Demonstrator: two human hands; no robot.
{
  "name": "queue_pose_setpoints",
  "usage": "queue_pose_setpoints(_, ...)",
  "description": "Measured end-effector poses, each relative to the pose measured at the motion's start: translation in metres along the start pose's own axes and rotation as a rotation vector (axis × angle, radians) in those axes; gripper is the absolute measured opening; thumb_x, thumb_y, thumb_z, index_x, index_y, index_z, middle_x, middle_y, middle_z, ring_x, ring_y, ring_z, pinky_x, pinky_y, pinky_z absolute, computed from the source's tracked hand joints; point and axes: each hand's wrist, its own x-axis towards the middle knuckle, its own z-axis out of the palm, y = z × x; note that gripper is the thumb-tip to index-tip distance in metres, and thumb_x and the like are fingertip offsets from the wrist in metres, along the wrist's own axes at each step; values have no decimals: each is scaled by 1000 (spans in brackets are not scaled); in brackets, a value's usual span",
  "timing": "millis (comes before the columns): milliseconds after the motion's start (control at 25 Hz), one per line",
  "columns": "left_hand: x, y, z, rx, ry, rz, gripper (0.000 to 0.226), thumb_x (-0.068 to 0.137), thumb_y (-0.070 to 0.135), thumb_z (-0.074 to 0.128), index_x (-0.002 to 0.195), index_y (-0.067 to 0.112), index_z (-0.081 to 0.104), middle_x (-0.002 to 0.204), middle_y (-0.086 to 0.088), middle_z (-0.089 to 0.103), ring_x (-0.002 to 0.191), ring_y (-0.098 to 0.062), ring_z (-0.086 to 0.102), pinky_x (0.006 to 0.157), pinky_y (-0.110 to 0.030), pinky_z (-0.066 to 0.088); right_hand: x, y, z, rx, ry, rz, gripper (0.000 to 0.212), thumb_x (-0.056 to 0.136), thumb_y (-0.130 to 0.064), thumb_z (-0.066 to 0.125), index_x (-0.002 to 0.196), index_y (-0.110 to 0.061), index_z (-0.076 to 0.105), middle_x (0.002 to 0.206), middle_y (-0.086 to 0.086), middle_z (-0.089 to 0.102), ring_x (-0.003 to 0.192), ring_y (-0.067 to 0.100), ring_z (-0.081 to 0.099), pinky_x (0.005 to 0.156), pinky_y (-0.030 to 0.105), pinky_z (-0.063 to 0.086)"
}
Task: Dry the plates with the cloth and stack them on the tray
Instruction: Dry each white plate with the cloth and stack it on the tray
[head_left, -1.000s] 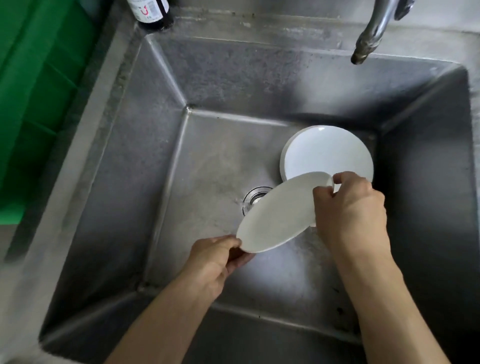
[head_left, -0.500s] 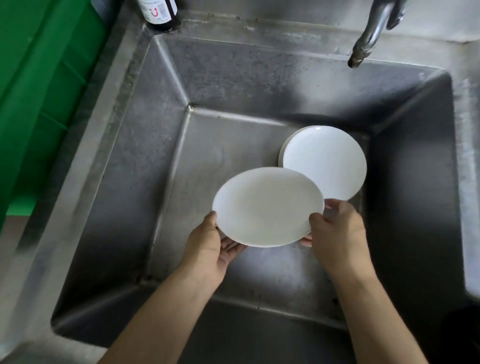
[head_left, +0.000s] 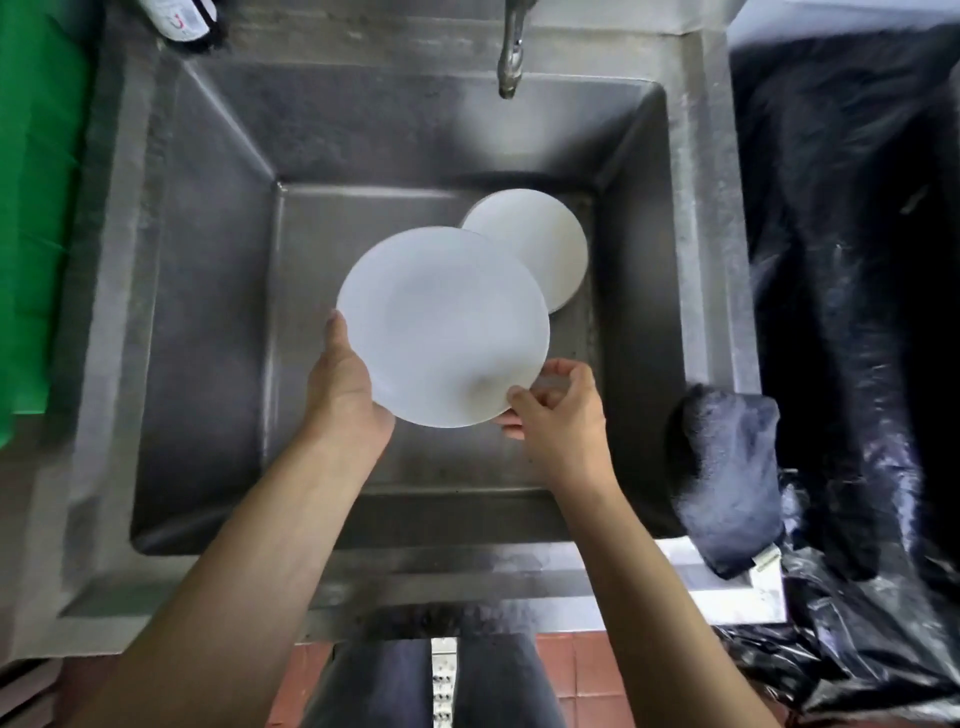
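Both hands hold one white plate (head_left: 443, 326) level above the steel sink (head_left: 208, 249): left hand (head_left: 345, 387) cups its rim, right hand (head_left: 558, 410) pinches the near edge. Best kept level while carried toward the dark cloth (head_left: 727, 478). Since a moment ago it sits higher, away from the remaining plates (head_left: 540, 244).

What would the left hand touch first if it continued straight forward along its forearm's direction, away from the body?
The left hand already holds the lifted plate, so that comes first. Beyond it lies the plate stack on the sink floor, though probably lower; depth is unclear.
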Motion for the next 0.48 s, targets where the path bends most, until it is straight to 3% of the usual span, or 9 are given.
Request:
queue_pose_setpoints(120,-20,5,0,70,-13,75,33,99,59,48,100,32,67,83,17,78,76,-11,77,60,-32,62,-16,-1,-28,-118,11,-78,24,100,-18,61,122,-23,54,101,-2,74,72,9,76,79,35,62)
queue_pose_setpoints(280,-49,8,2,134,-50,152,29,96,55,56,94,30,69,80,16,78,71,-9,76,53,-28,59,-27,7,-74,-342,284,-308,25,97,-18,59,122,-22,60,102,1,71,93,21,69,86,42,55)
queue_pose_setpoints(400,-72,10,5,189,-88,175,31,95,58,56,92,29,69,79,17,78,70,-8,76,51,-25,58,-25,25,-109,-693,544,-526,41,92,-17,65,132,-14,60,122,9,65,112,34,58,95,48,45)
queue_pose_setpoints(480,-86,12,6,221,-104,193,33,95,60,55,93,30,67,78,18,77,69,-8,75,50,-23,57,-22,38,-130,-708,587,-445,60,88,-23,70,145,-12,52,144,11,56,131,35,51,106,48,40)
